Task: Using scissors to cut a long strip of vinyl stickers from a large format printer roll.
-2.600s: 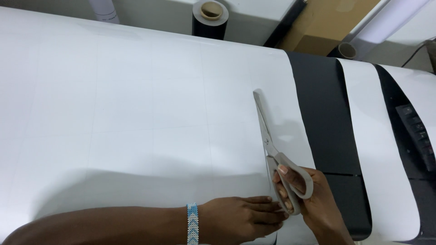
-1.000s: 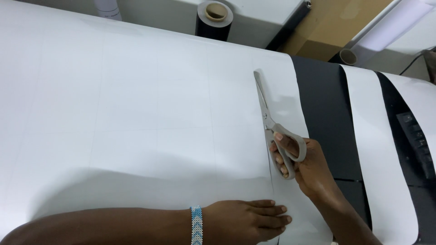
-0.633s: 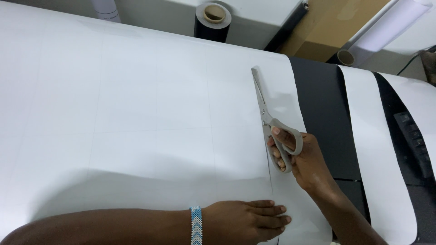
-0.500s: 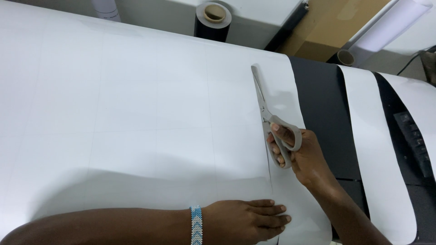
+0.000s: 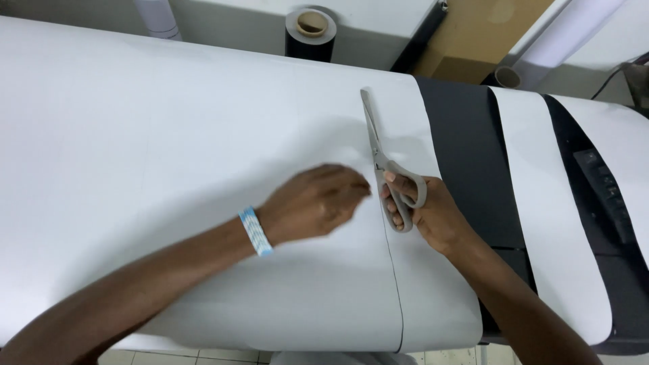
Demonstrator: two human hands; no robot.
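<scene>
Left hand (image 5: 318, 206) moved up beside scissors | right hand (image 5: 426, 209) grip clamped on grey scissors (image 5: 385, 159) | smooth white sheet (image 5: 169, 149), left grip loose

Beyond the grip, at the far table edge, a black roll (image 5: 309, 32) w/ cardboard core stands upright; a white roll (image 5: 157, 17) stands further left. Up and right of the grip: brown cardboard box (image 5: 473, 37), pale tube (image 5: 564, 37) leaning. Right of it, black surface (image 5: 466, 135) w/ white strips (image 5: 537, 196). Below, tiled floor (image 5: 169, 355).
</scene>
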